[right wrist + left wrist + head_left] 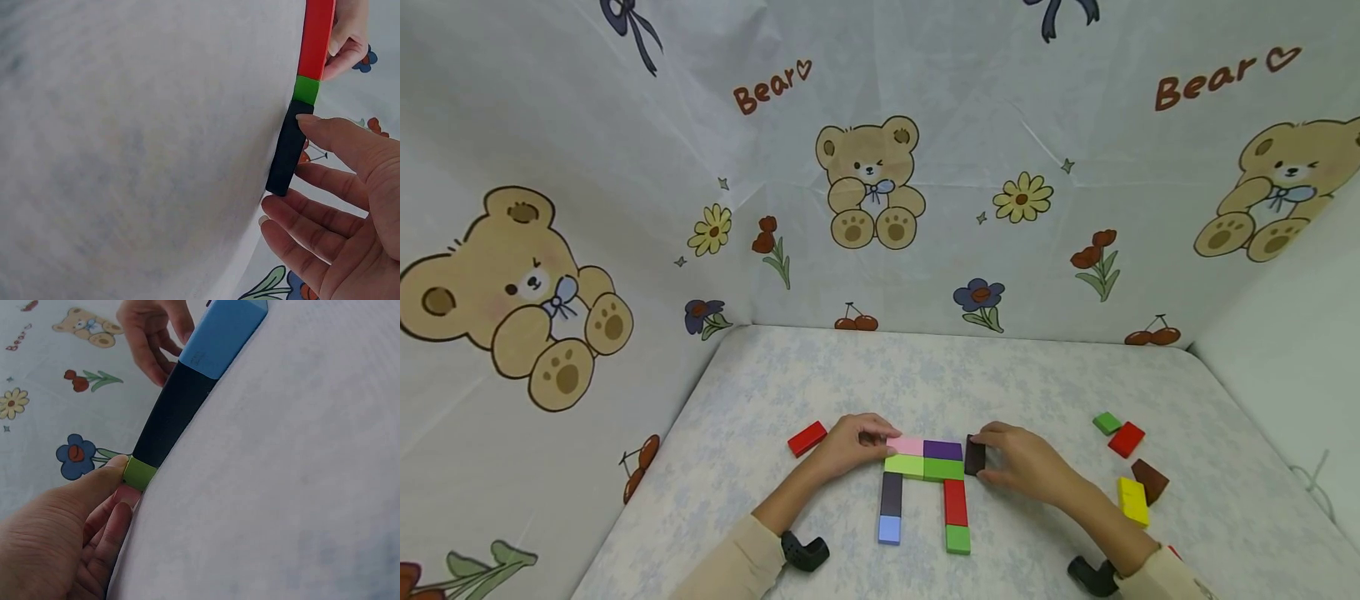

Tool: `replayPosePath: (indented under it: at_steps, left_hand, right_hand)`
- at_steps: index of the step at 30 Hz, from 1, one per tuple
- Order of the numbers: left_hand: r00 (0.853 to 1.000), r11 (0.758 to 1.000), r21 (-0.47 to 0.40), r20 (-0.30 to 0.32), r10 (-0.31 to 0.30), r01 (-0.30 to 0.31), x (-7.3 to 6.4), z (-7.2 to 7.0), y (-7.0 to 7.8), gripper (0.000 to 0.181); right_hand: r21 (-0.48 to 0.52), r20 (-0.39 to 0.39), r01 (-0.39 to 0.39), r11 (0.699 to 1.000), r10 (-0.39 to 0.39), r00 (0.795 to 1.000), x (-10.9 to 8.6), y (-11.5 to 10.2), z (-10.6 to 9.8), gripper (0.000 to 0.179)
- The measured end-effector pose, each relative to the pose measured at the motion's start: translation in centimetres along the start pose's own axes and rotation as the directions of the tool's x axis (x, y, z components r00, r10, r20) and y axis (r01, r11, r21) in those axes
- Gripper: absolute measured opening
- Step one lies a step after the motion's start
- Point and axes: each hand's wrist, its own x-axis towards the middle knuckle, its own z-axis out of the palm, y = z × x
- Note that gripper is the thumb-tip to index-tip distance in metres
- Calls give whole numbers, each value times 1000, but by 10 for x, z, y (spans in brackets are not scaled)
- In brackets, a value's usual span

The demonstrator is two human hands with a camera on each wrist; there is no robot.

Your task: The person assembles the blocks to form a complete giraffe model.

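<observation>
Head view: inside far edge of table (820,367).
Left hand (851,443) pinches pink block (907,447), right hand (1021,462) black block (973,460), apparently aligning.

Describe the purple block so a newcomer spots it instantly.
On the table, find the block figure between the left hand and right hand. In its far row, the purple block lies right of the pink block, beyond a green block. It's the only clearly purple one.
</observation>
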Motion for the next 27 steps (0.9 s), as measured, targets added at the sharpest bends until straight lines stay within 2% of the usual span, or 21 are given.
replayPosePath:
  at_steps: [6,16,21,27]
  left_hand:
    - [1000,1000,6,-3,12,-12,1,-1,0,25]
    - [1000,1000,1,-2,-13,13,2,-3,0,27]
    - [1000,1000,5,-4,-7,7,2,-4,0,27]
    - [1000,1000,6,8,-16,16,0,-2,1,28]
  right_hand:
    - [-17,-18,37,999,-37,999,2,0,0,48]
    - [-36,10,23,999,-23,1000,5,-2,-4,49]
    - [-43,3,28,999,-28,1000,5,-4,-5,50]
    - [-19,48,-55,998,55,997,-3,-6,-5,51]
